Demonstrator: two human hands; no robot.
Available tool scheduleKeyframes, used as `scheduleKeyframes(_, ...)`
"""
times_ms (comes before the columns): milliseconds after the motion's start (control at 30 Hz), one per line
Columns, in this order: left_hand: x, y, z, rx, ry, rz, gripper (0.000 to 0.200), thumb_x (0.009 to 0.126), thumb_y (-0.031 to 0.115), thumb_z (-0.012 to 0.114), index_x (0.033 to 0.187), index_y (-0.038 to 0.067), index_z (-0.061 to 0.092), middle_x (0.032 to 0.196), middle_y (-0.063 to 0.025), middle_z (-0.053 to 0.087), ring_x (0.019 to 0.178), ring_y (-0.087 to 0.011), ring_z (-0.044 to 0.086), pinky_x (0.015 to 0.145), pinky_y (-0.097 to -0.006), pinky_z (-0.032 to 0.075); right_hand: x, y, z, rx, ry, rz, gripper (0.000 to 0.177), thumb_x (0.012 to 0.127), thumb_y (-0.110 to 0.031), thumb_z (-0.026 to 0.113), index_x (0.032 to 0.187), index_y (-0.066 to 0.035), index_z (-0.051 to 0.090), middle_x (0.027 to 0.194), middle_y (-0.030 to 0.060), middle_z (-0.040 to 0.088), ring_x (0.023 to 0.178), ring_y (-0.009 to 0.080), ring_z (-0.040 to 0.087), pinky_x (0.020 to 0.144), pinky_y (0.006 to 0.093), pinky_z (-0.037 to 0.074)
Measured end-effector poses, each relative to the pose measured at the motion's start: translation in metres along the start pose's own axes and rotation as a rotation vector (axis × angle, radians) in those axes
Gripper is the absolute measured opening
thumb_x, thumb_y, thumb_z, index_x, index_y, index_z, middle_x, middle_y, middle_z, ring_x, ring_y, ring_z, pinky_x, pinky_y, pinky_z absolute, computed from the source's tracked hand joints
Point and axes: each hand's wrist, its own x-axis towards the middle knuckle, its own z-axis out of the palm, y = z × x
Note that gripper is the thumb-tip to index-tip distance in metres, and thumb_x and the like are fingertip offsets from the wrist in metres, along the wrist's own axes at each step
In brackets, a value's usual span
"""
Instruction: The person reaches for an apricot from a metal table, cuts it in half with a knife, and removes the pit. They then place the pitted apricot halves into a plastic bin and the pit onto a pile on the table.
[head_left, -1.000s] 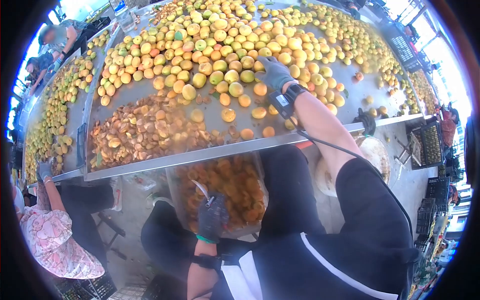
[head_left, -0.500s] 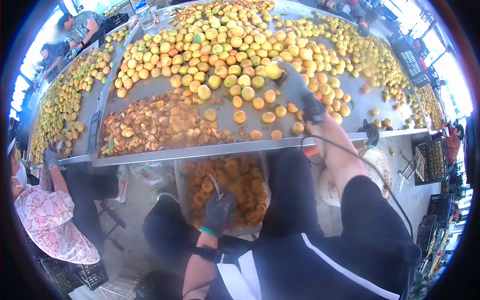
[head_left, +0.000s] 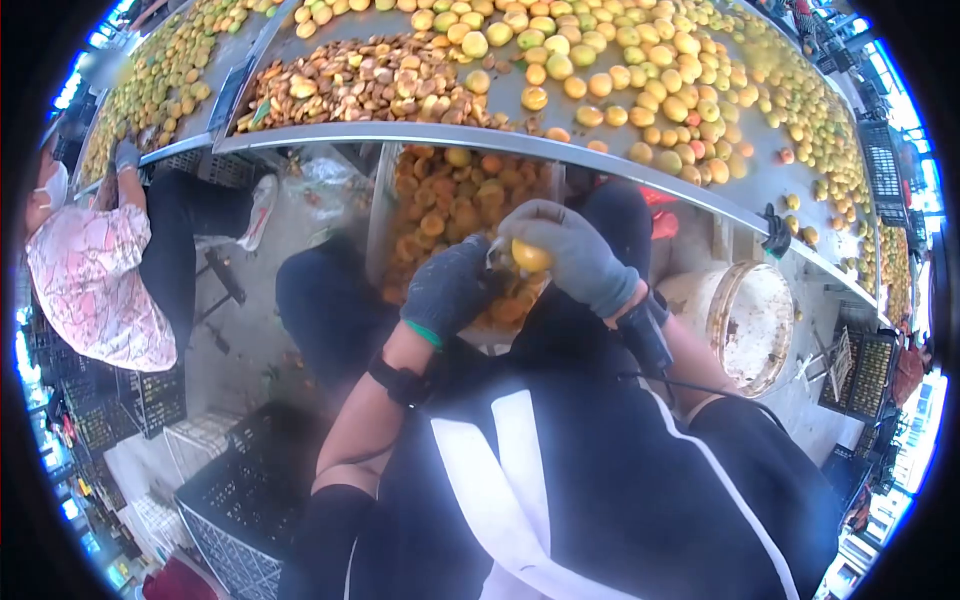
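Yellow-orange round apricot [head_left: 529, 256], gripped between the curled fingers [head_left: 548, 222] of the grey-gloved right hand [head_left: 580, 258], held in front of the chest, above the lap and below the tabletop's edge. Pressed against it from the left: dark-gloved left hand [head_left: 450, 290], clenched, seemingly on a small pale-bladed knife [head_left: 493, 254], only a glint of blade showing beside the fruit.

Main hazard, judged from this closeness: blade working towards the right fingers, thin knit glove the only guard. A slip on wet skin or a sudden give at the stone, and edge into fingertip. Second: juice-slick gloves and soft fruit. Too hard a squeeze and crushed flesh; too light and a drop onto the dark trousers or the floor instead of into the clear plastic bin of orange halves [head_left: 385, 205] just behind the hands.

Further out: black wrist strap with cable [head_left: 645, 335] on the right forearm, lead trailing across the body. Could snag on a knee or on the rim of the white plastic bucket [head_left: 750, 310] at the right. Above, curved grey steel tabletop [head_left: 400, 134] heaped with loose yellow apricots [head_left: 640, 90] and a brown heap of stones and scraps [head_left: 360, 80], some fruit close to the lip; a knock from below and a roll over the edge. At the left, seated person in a pink flowered top [head_left: 95, 290], well apart. Black plastic crates [head_left: 230, 520] by the feet, a trip risk on rising.
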Motion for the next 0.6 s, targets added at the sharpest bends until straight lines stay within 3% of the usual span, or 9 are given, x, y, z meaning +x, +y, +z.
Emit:
scheduleKeyframes(67,-0.007,0.008,-0.009,-0.114,-0.065,0.060,0.022,0.091,0.023,0.064,0.105,0.007,0.059,0.080,-0.0128,0.064,0.060,-0.0278,0.061,0.057,-0.0368,0.050,-0.013,0.000,-0.002,0.033,-0.011,-0.026,0.024,0.098,-0.021,0.050,0.113,-0.003,0.057,0.096,0.0109,0.066,0.086,0.0194,0.066,0.072,0.0295,0.053)
scheduleKeyframes(133,-0.016,0.030,-0.036,-1.165,-0.417,-0.580,0.026,0.094,0.023,0.061,0.114,0.008,0.055,0.079,-0.0096,0.062,0.052,-0.0181,0.057,0.047,-0.0267,0.045,-0.017,0.010,-0.008,0.289,-0.049,0.063,0.028,0.097,-0.024,0.052,0.115,-0.004,0.058,0.099,0.0090,0.066,0.086,0.0206,0.066,0.067,0.0275,0.053)
scheduleKeyframes(167,-0.019,0.041,-0.053,-1.287,-0.461,-0.670,0.028,0.095,0.022,0.060,0.118,0.009,0.052,0.074,-0.0047,0.058,0.046,-0.0097,0.051,0.040,-0.0179,0.036,-0.017,0.016,-0.011,0.290,-0.051,0.063,0.028,0.097,-0.024,0.052,0.115,-0.004,0.058,0.099,0.0090,0.066,0.086,0.0206,0.066,0.067,0.0275,0.053)
scheduleKeyframes(267,-0.027,0.031,-0.048,-1.231,-0.459,-0.591,0.026,0.095,0.020,0.058,0.118,0.009,0.052,0.073,-0.0045,0.058,0.042,-0.0096,0.048,0.036,-0.0175,0.033,-0.016,0.026,-0.009,0.444,-0.074,0.097,0.031,0.098,-0.028,0.047,0.117,-0.006,0.058,0.099,0.0096,0.066,0.089,0.0225,0.066,0.067,0.0294,0.053)
scheduleKeyframes(300,-0.029,0.029,-0.043,-1.231,-0.457,-0.589,0.026,0.095,0.020,0.058,0.118,0.009,0.052,0.073,-0.0045,0.058,0.042,-0.0096,0.048,0.036,-0.0175,0.033,-0.016,0.025,0.001,0.650,-0.011,0.125,0.032,0.099,-0.030,0.045,0.117,-0.007,0.058,0.098,0.0100,0.065,0.091,0.0230,0.065,0.068,0.0305,0.052)
scheduleKeyframes(333,-0.032,0.027,-0.038,-1.212,-0.359,-0.541,0.027,0.095,0.020,0.058,0.119,0.009,0.052,0.075,-0.0053,0.058,0.047,-0.0109,0.051,0.041,-0.0190,0.036,-0.017,0.024,0.006,0.856,0.054,0.153,0.034,0.099,-0.032,0.044,0.118,-0.008,0.058,0.097,0.0103,0.065,0.093,0.0236,0.065,0.069,0.0316,0.052)
scheduleKeyframes(400,-0.040,0.027,-0.030,-1.189,-0.263,-0.495,0.028,0.096,0.020,0.058,0.120,0.009,0.052,0.078,-0.0060,0.059,0.052,-0.0121,0.054,0.045,-0.0206,0.040,-0.015,0.042,-0.009,0.905,0.062,0.159,0.038,0.100,-0.038,0.042,0.120,-0.009,0.057,0.098,0.0106,0.065,0.096,0.0253,0.064,0.073,0.0342,0.053)
scheduleKeyframes(467,-0.045,0.031,-0.026,-0.457,-0.028,-0.089,0.030,0.095,0.019,0.059,0.122,0.008,0.051,0.089,-0.0116,0.062,0.072,-0.0218,0.064,0.062,-0.0290,0.050,-0.014,0.049,-0.015,0.889,-0.023,0.149,0.041,0.101,-0.042,0.041,0.120,-0.009,0.056,0.104,0.0102,0.064,0.098,0.0261,0.064,0.074,0.0328,0.053)
scheduleKeyframes(600,-0.055,0.043,-0.026,-0.345,-0.003,-0.081,0.033,0.094,0.018,0.061,0.122,0.006,0.050,0.101,-0.0167,0.062,0.093,-0.0301,0.064,0.078,-0.0366,0.050,-0.029,0.041,0.003,0.791,0.102,0.165,0.043,0.101,-0.045,0.042,0.119,-0.009,0.056,0.108,0.0101,0.062,0.096,0.0251,0.063,0.073,0.0302,0.053)
